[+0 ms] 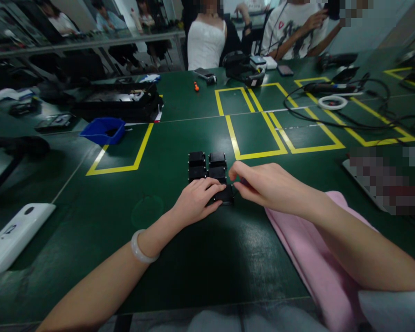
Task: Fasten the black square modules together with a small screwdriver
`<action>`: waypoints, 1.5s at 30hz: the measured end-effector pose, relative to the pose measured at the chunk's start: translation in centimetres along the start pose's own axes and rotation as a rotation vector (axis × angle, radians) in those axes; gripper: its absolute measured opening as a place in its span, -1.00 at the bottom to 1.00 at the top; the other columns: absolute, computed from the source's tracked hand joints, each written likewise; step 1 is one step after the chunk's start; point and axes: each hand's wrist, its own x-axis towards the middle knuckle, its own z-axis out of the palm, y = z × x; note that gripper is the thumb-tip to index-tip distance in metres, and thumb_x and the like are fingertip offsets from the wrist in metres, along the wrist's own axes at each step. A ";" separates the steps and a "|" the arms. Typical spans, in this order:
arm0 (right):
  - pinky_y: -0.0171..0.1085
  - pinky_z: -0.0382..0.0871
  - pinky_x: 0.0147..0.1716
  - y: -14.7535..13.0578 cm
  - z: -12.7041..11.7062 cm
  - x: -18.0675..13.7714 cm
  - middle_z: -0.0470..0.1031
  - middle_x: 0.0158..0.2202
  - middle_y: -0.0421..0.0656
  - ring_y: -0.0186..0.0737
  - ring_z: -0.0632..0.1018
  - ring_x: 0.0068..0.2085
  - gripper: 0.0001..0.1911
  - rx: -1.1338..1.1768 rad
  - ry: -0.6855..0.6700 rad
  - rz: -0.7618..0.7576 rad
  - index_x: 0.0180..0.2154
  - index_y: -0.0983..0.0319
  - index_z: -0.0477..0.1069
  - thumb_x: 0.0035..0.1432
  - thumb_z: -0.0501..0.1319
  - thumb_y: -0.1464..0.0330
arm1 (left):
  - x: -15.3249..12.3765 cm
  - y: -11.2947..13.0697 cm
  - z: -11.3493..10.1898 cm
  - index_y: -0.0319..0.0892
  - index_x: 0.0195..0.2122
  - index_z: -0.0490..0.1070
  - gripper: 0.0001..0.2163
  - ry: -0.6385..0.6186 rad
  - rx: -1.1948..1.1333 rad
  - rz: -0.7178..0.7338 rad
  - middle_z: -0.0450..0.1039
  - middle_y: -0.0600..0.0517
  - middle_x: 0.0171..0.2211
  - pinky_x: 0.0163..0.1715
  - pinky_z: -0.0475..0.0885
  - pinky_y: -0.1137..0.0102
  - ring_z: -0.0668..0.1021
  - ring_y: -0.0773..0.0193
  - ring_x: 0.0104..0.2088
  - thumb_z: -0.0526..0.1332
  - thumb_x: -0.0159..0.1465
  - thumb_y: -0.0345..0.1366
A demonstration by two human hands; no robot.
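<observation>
Several small black box-shaped parts with bright dots along their sides stand in two close columns on the green table. The nearest black box [228,195] lies between the thumb and forefinger of my left hand [198,199], which steadies it on the tabletop. My left hand's other fingers reach over the boxes behind and partly cover them. A back right black box [217,159] shows in full. My right hand [263,184] is closed in a pinch just right of the nearest box. Whatever its fingertips hold, if anything, is hidden.
A pink cloth [304,249] lies under my right forearm. Left are a white case [17,235], a blue bin [105,130] and a black tray [117,108]. Yellow tape rectangles mark the table. Black cables [349,122] coil at right. People sit across the table.
</observation>
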 end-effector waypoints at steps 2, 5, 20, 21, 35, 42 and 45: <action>-0.34 -0.05 -0.52 -0.1 0.0 0.0 0.42 -0.46 -0.25 -0.33 0.40 -0.49 -0.84 -0.002 -0.007 0.005 -0.16 0.21 0.23 0.30 -0.03 0.30 | 0.0 0.0 0.0 -0.16 0.07 0.29 -0.69 0.000 0.002 0.000 0.38 -0.07 0.02 -0.09 0.36 0.25 0.45 0.13 -0.01 0.17 0.32 -0.26; -0.33 -0.06 -0.52 -0.1 0.0 0.0 0.39 -0.51 -0.25 -0.32 0.38 -0.52 -0.76 -0.041 -0.019 0.006 -0.20 0.21 0.25 0.34 -0.08 0.22 | 0.0 0.0 0.0 -0.16 0.07 0.29 -0.69 -0.002 0.001 -0.003 0.38 -0.07 0.02 -0.10 0.37 0.26 0.45 0.13 -0.01 0.16 0.32 -0.26; -0.34 -0.05 -0.52 0.2 0.3 0.0 0.40 -0.49 -0.27 -0.32 0.40 -0.50 -0.85 -0.001 0.005 0.009 -0.16 0.21 0.22 0.29 -0.04 0.33 | -0.1 0.0 0.2 -0.16 0.08 0.29 -0.69 0.011 -0.006 0.002 0.38 -0.07 0.03 -0.07 0.35 0.24 0.45 0.12 0.00 0.15 0.33 -0.25; -0.34 -0.04 -0.52 0.2 0.2 0.0 0.40 -0.48 -0.27 -0.33 0.41 -0.49 -0.85 0.017 0.010 0.005 -0.14 0.21 0.21 0.27 -0.02 0.35 | -0.1 0.0 0.2 -0.16 0.08 0.29 -0.69 0.009 -0.006 0.002 0.37 -0.07 0.03 -0.07 0.35 0.24 0.44 0.12 0.01 0.15 0.33 -0.25; -0.35 0.00 -0.51 0.5 0.5 0.1 0.40 -0.47 -0.28 -0.32 0.44 -0.48 -0.82 0.028 0.052 0.023 -0.10 0.21 0.20 0.27 -0.02 0.35 | 0.0 0.0 0.0 -0.17 0.08 0.29 -0.69 0.005 0.002 0.005 0.37 -0.07 0.03 -0.08 0.36 0.24 0.45 0.12 0.00 0.15 0.33 -0.25; -0.33 -0.03 -0.51 0.3 0.3 0.2 0.38 -0.51 -0.25 -0.28 0.43 -0.49 -0.78 -0.046 -0.002 0.067 -0.19 0.21 0.25 0.32 -0.05 0.23 | 0.0 0.0 0.1 -0.17 0.07 0.30 -0.69 0.018 0.011 0.011 0.38 -0.08 0.02 -0.07 0.36 0.24 0.45 0.12 -0.01 0.16 0.32 -0.24; -0.34 -0.03 -0.51 0.5 0.4 0.2 0.37 -0.50 -0.27 -0.31 0.41 -0.50 -0.83 0.005 0.014 0.045 -0.15 0.21 0.23 0.29 -0.04 0.31 | 0.0 -0.1 0.1 -0.16 0.07 0.30 -0.69 0.015 0.013 0.011 0.38 -0.07 0.02 -0.09 0.37 0.25 0.45 0.13 -0.02 0.16 0.32 -0.25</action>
